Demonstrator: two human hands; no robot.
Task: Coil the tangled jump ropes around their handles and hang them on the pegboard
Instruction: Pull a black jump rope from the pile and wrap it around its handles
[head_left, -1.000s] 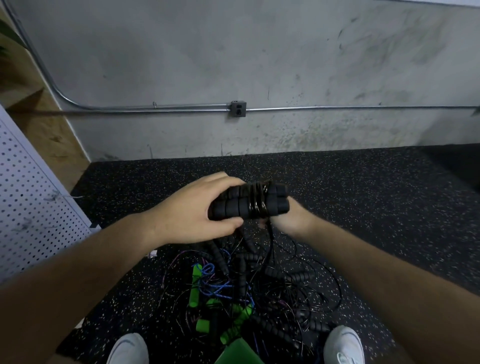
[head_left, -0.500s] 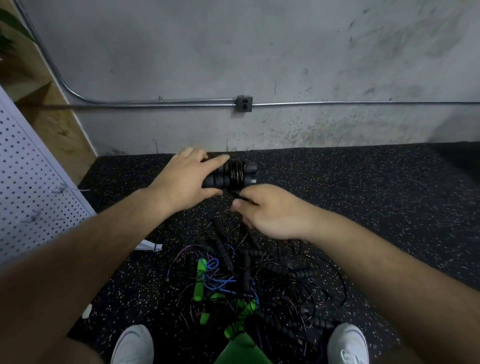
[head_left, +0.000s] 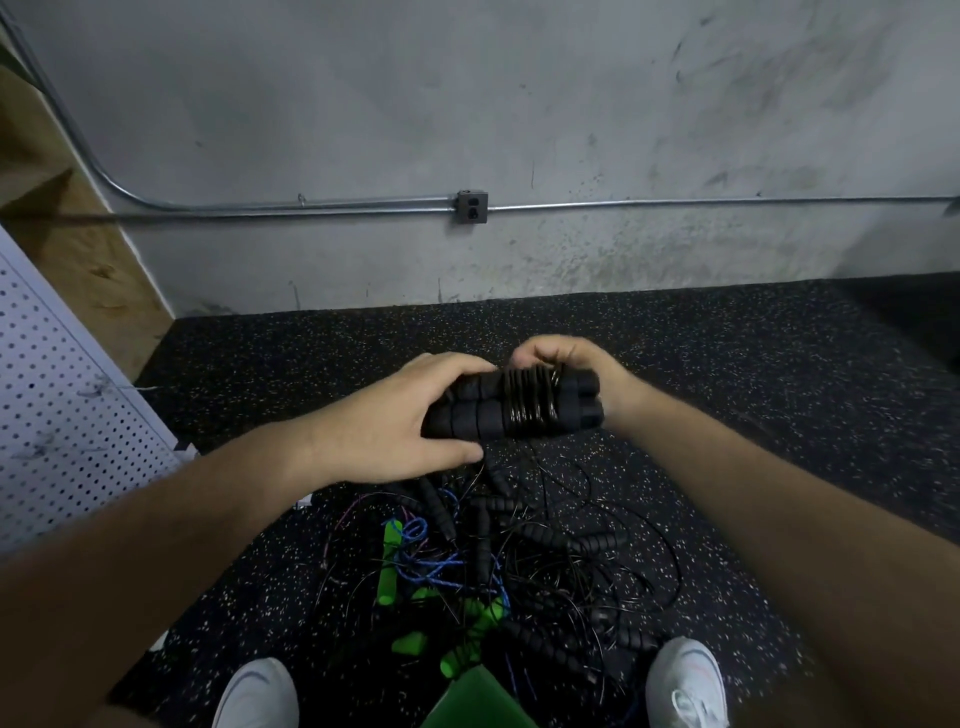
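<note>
Two black foam handles (head_left: 519, 413) lie side by side, held level in front of me, with glossy black rope coiled round their middle. My left hand (head_left: 395, 421) grips their left end. My right hand (head_left: 571, 364) curls over the far side of the right end, fingers on the coil; what it pinches is hidden. A loose strand hangs from the bundle down to the tangled pile (head_left: 493, 561) of black and green handled ropes on the floor. The white pegboard (head_left: 62, 415) leans at the left.
The floor is black speckled rubber (head_left: 753, 415). A grey concrete wall with a conduit and outlet box (head_left: 471, 207) stands ahead. My white shoes (head_left: 685, 686) flank the pile, and something green (head_left: 478, 701) sits at the bottom edge.
The bundle has come back toward me and lower. My right hand has moved from the near side below the handles, over to their far right end. More rope wraps show on the coil.
</note>
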